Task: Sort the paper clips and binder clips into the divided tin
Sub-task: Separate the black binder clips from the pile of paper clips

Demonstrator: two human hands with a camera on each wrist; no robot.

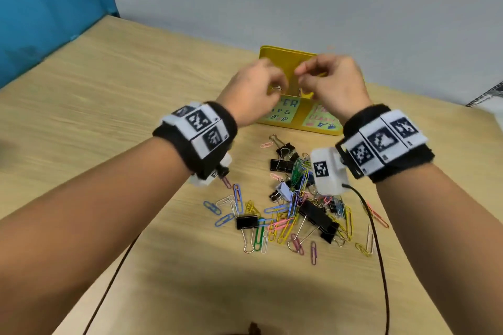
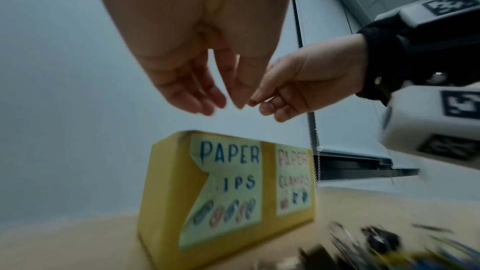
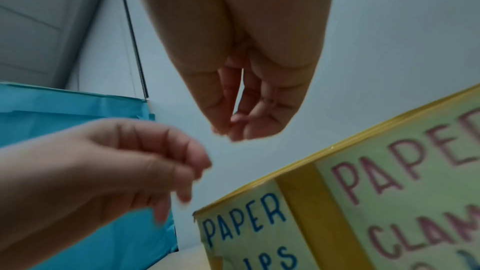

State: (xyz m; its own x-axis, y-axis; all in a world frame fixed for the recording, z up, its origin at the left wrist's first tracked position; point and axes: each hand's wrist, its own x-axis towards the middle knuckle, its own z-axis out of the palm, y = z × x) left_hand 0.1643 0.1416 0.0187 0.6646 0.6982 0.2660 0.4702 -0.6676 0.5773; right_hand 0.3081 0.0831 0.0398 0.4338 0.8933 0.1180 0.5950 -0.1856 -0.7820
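Note:
The yellow divided tin (image 1: 285, 55) stands at the far middle of the table; its front labels read PAPER CLIPS on the left and PAPER CLAMPS on the right (image 2: 166, 171) (image 3: 298, 192). Both hands hover just above it. My left hand (image 1: 280, 87) (image 2: 226, 108) hangs with loosely curled fingers apart from the thumb and nothing between them. A silver paper clip (image 1: 277, 87) shows at its fingertips. My right hand (image 1: 302, 73) (image 3: 224, 131) presses thumb to fingertips; I see nothing in the pinch. A mixed pile of coloured paper clips and black binder clips (image 1: 296, 198) lies in front of the tin.
A black cable (image 1: 381, 253) runs down the right of the pile and another (image 1: 114, 280) along the lower left. A blue panel (image 1: 40, 8) stands at the table's left back, and a grey wall is behind the tin. Bare wood surrounds the pile.

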